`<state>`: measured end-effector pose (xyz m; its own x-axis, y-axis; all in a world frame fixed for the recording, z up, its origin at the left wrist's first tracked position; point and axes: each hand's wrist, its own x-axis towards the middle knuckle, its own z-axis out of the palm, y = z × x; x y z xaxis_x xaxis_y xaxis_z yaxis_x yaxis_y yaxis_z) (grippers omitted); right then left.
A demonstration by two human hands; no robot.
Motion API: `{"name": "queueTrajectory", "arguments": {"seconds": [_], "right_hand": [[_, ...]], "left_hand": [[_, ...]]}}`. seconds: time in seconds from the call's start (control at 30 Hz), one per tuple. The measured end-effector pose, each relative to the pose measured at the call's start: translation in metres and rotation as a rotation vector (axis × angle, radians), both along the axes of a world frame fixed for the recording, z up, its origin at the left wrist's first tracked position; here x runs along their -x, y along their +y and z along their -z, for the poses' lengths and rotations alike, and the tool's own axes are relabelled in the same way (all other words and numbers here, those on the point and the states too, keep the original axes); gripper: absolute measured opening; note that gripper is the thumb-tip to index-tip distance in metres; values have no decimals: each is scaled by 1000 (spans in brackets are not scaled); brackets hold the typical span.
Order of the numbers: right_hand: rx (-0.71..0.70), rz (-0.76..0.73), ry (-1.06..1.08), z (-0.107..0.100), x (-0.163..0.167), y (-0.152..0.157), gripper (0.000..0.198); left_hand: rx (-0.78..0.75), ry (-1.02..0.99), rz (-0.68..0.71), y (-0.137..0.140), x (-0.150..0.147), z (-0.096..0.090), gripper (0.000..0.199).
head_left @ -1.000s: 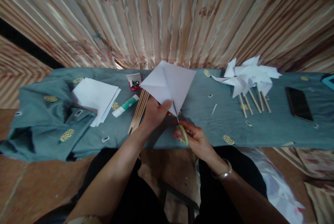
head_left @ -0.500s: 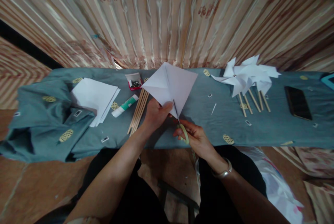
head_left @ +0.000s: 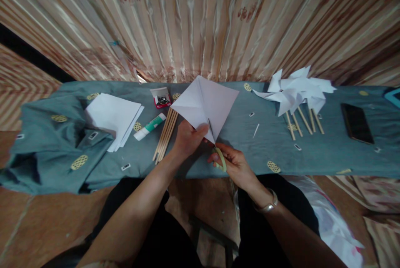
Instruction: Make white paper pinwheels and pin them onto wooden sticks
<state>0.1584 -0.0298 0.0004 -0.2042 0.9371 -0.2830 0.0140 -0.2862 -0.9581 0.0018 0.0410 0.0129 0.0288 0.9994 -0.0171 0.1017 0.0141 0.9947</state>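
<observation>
A square of white paper (head_left: 218, 97) with fold lines is held up over the middle of the cloth, one corner towards me. My left hand (head_left: 189, 138) pinches it near its lower left edge, thumb on top. The fingers of my right hand (head_left: 233, 161) are in the pale green handles of a pair of scissors (head_left: 221, 159). Their blades run into the paper from the near corner, one blade showing on top along the crease. Just left of my left hand lies a bundle of wooden sticks (head_left: 167, 134).
A glue stick (head_left: 150, 126), a small red-and-white box of metal pins (head_left: 161, 98) and a paper stack (head_left: 114, 116) lie left. Several paper pinwheels (head_left: 295, 88) on sticks and a phone (head_left: 356, 123) lie right. Beneath is a green cloth (head_left: 259, 151); a curtain (head_left: 200, 26) hangs behind.
The paper has shifted slightly right and towards me, deeper between the scissor blades. My left hand has moved a little with it; my right hand stays nearly in place.
</observation>
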Motion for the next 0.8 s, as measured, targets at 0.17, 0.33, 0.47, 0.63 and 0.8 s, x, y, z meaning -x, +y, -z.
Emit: {"name": "queueTrajectory", "arguments": {"seconds": [0.17, 0.33, 0.47, 0.63, 0.8], "right_hand": [[30, 33, 32, -1, 2, 0, 53], [38, 22, 36, 0, 1, 1, 54], [27, 17, 22, 3, 1, 1, 59], [18, 10, 16, 2, 1, 3, 55], [-8, -4, 11, 1, 1, 3, 51]], "left_hand": [[-8, -12, -2, 0, 0, 1, 17], [6, -8, -7, 0, 0, 1, 14], [14, -16, 3, -1, 0, -1, 13], [13, -16, 36, -3, 0, -1, 17], [31, 20, 39, -6, 0, 1, 19]]}}
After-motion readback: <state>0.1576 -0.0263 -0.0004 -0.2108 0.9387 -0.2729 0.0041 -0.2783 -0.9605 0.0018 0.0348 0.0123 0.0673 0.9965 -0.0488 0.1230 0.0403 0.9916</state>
